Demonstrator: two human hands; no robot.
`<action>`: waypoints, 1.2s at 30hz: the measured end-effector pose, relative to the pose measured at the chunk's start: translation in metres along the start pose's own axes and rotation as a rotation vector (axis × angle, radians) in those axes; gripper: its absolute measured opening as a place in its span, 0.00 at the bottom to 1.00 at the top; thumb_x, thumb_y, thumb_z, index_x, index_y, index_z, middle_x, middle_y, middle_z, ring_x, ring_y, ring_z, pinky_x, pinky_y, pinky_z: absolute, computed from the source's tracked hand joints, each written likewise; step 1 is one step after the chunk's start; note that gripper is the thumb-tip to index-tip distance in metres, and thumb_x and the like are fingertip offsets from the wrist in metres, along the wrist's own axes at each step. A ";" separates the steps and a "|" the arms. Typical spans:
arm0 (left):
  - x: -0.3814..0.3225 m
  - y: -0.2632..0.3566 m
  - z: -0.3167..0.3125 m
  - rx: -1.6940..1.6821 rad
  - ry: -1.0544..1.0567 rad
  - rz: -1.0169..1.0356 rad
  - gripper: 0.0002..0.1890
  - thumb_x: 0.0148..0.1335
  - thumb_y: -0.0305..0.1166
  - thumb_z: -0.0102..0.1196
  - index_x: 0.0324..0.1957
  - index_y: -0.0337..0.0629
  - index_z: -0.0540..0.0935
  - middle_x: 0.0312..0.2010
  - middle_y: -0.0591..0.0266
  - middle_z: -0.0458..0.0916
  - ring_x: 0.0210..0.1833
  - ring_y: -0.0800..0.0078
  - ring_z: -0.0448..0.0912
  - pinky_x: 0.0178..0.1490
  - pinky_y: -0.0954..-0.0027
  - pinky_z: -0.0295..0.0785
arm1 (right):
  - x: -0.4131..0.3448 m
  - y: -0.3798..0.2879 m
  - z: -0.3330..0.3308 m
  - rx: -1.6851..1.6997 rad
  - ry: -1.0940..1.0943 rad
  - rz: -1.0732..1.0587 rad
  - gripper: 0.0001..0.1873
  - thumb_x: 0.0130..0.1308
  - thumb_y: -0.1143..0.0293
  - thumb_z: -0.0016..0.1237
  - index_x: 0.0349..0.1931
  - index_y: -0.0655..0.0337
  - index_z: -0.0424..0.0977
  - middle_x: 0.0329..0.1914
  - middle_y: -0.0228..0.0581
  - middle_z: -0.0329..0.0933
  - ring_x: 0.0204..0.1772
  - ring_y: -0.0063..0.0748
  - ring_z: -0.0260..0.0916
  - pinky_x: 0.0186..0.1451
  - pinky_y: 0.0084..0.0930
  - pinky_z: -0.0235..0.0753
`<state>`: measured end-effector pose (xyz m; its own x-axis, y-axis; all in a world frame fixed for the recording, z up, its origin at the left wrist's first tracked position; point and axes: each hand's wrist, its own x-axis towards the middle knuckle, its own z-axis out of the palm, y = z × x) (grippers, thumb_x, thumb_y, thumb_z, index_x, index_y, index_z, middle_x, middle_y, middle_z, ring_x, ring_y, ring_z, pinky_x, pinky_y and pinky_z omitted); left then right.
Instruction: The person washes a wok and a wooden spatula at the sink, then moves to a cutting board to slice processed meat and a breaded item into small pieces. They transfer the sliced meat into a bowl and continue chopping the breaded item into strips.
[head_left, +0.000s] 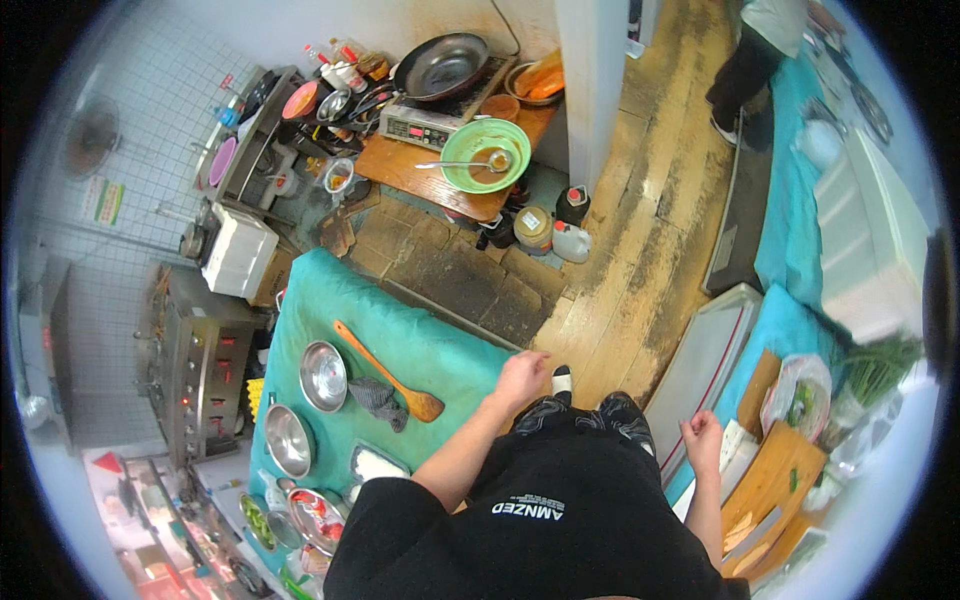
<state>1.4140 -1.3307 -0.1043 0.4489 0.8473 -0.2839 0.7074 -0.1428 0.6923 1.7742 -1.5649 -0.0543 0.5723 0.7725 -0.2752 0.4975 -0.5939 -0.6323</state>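
My left hand hangs empty by the corner of a table with a teal cover, fingers loosely bent. On that table lie a wooden spatula, a grey cloth, two empty steel bowls and a container of white food. A steel bowl of red and white food stands nearer my body. My right hand is also empty, its fingers loosely curled. Beside it are a wooden cutting board, a knife and a plastic bag of greens.
Ahead, a wooden table bears an induction cooker with a wok, and a green bowl with a ladle in brown sauce. Jugs stand on the floor. Another person is at the far right. A steel oven stands left.
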 end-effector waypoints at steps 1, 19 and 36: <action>0.006 -0.013 -0.017 -0.043 0.054 -0.048 0.19 0.58 0.30 0.64 0.53 0.41 0.86 0.46 0.49 0.86 0.40 0.52 0.85 0.49 0.56 0.81 | 0.012 -0.014 0.007 -0.032 -0.055 0.021 0.13 0.58 0.72 0.64 0.28 0.64 0.71 0.24 0.40 0.70 0.29 0.34 0.69 0.35 0.32 0.72; 0.183 -0.143 -0.292 -0.083 0.802 -0.349 0.18 0.72 0.40 0.56 0.53 0.34 0.84 0.39 0.49 0.86 0.42 0.59 0.83 0.51 0.60 0.77 | 0.302 -0.186 0.066 -0.248 -0.379 -0.232 0.11 0.66 0.67 0.57 0.41 0.66 0.81 0.31 0.53 0.82 0.37 0.46 0.83 0.44 0.38 0.80; 0.499 -0.287 -0.397 -0.006 0.017 -0.274 0.31 0.62 0.58 0.60 0.29 0.32 0.86 0.28 0.42 0.85 0.34 0.49 0.84 0.42 0.52 0.78 | 0.280 -0.352 0.268 -0.006 -0.214 0.271 0.09 0.69 0.69 0.56 0.41 0.67 0.81 0.28 0.41 0.83 0.32 0.30 0.80 0.38 0.30 0.78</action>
<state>1.2182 -0.6637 -0.1809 0.2318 0.8626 -0.4496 0.7979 0.0957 0.5951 1.5847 -1.0793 -0.1026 0.5348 0.6156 -0.5788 0.3503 -0.7849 -0.5112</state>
